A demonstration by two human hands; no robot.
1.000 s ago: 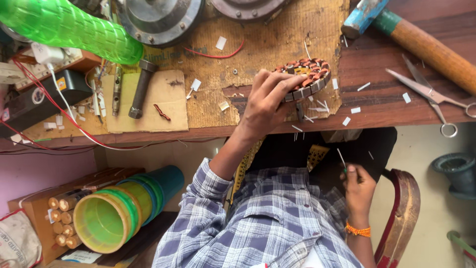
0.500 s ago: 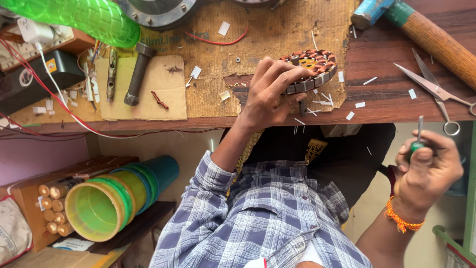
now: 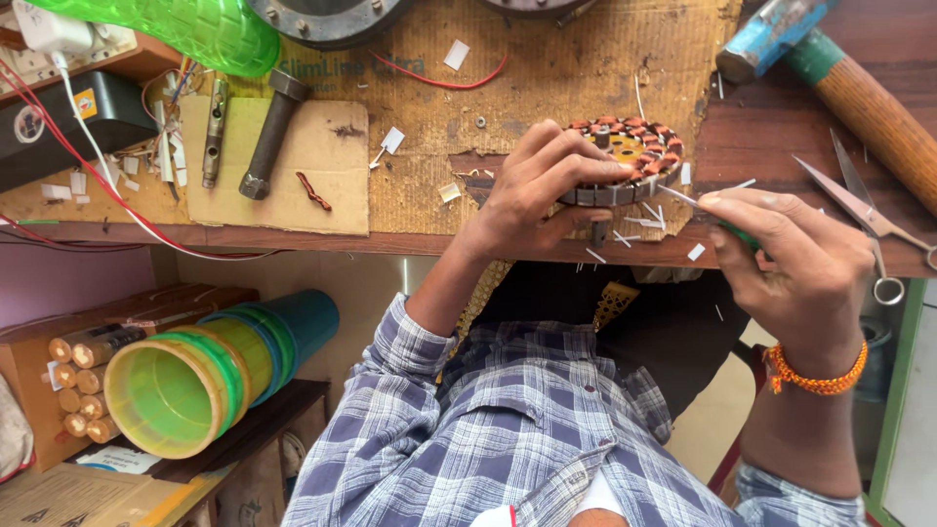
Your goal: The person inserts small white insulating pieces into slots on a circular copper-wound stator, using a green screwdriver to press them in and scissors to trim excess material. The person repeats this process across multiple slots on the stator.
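Resting at the workbench [image 3: 781, 146] edge, a copper-wound stator [image 3: 625, 161] is gripped by the left hand [image 3: 537, 195], while a thin metal pick [image 3: 688, 198] is pinched in the right hand [image 3: 795, 263]

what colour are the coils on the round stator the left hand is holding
Copper-orange, wound around the stator ring; clearest in the head view.

Single head-worn view, looking steeply down, close over workbench edge [image 3: 293, 237] and lap
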